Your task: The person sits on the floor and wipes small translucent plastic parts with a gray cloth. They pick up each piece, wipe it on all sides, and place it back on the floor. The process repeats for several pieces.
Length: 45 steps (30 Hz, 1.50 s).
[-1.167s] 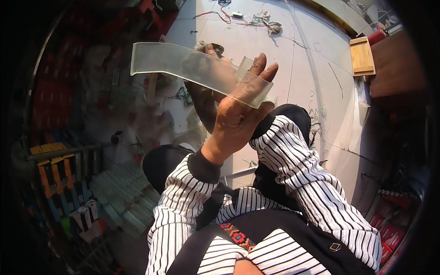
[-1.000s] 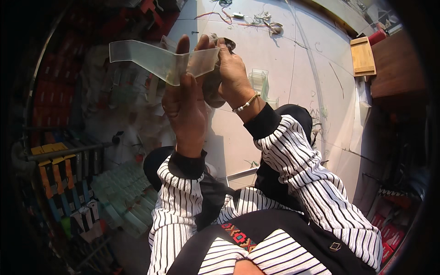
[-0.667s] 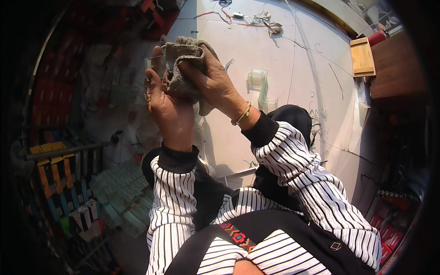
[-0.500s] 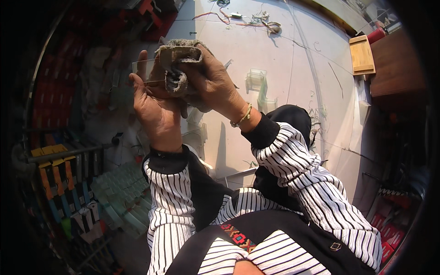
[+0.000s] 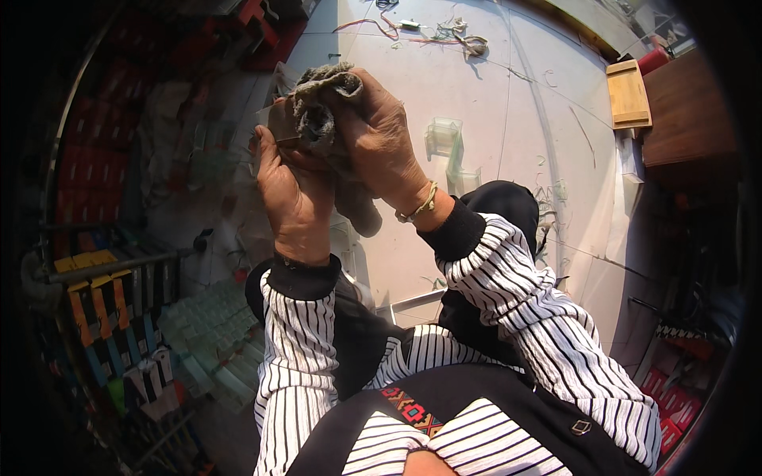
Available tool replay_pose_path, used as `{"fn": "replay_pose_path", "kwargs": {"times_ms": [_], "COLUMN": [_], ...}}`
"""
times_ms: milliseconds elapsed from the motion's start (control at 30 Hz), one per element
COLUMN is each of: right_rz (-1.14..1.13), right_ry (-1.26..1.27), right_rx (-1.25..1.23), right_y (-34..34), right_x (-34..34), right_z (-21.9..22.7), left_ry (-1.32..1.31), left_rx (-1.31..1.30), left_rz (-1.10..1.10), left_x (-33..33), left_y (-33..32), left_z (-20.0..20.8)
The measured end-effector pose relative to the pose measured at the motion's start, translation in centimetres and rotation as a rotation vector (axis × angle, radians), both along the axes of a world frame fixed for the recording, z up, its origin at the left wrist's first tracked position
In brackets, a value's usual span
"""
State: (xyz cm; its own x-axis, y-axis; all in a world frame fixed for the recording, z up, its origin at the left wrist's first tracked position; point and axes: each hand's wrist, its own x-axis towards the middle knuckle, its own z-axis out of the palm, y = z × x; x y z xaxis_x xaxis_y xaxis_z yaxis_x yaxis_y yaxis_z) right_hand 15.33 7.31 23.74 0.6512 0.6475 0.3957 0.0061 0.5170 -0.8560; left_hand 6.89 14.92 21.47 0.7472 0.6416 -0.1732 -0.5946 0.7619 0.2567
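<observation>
A bunched grey cloth [image 5: 319, 127] is gripped in my right hand [image 5: 386, 151], its loose end hanging below the wrist. The cloth presses against a flat, clear, rectangular piece [image 5: 278, 120], which may be glass or plastic. My left hand [image 5: 296, 194] supports that clear piece from below and the left, thumb up at its edge and the other fingers mostly hidden behind it and the cloth. Both hands are close together above the floor. Beyond my right wrist, clear angular pieces [image 5: 446, 136] stand on the pale tiles.
Rows of clear pieces [image 5: 218, 337] lie at my lower left, beside a rack of colourful packages [image 5: 103, 309]. Wires and scraps [image 5: 456, 38] litter the far floor. A small wooden stool [image 5: 628, 94] stands far right, near a brown cabinet [image 5: 689, 111]. Red packages [image 5: 675, 408] sit lower right.
My left hand has shifted right, closer to my right hand, and its fingers have drawn in around the clear piece. The cloth has bunched differently, its tail now hanging lower.
</observation>
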Motion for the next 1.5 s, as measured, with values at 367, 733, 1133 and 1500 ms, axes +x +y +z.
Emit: {"fn": "replay_pose_path", "kwargs": {"times_ms": [367,733,1133,1500], "right_rz": [-0.066,-0.21,-0.207,-0.229], "right_ry": [-0.18,-0.486,-0.276,-0.341], "right_rx": [-0.191,-0.298,-0.264,-0.328], "right_y": [-0.1,-0.8,-0.9,-0.8], "right_x": [0.3,0.5,-0.1,0.4], "right_z": [-0.7,-0.4,-0.4,-1.3], "left_ry": [0.172,0.402,0.541,0.516], "left_rx": [0.291,0.513,0.693,0.661], "left_rz": [0.148,0.248,0.244,0.224], "left_x": [-0.4,-0.4,-0.3,-0.2], "left_y": [0.7,0.7,0.0,-0.2], "left_z": [0.9,1.7,2.5,2.1]}}
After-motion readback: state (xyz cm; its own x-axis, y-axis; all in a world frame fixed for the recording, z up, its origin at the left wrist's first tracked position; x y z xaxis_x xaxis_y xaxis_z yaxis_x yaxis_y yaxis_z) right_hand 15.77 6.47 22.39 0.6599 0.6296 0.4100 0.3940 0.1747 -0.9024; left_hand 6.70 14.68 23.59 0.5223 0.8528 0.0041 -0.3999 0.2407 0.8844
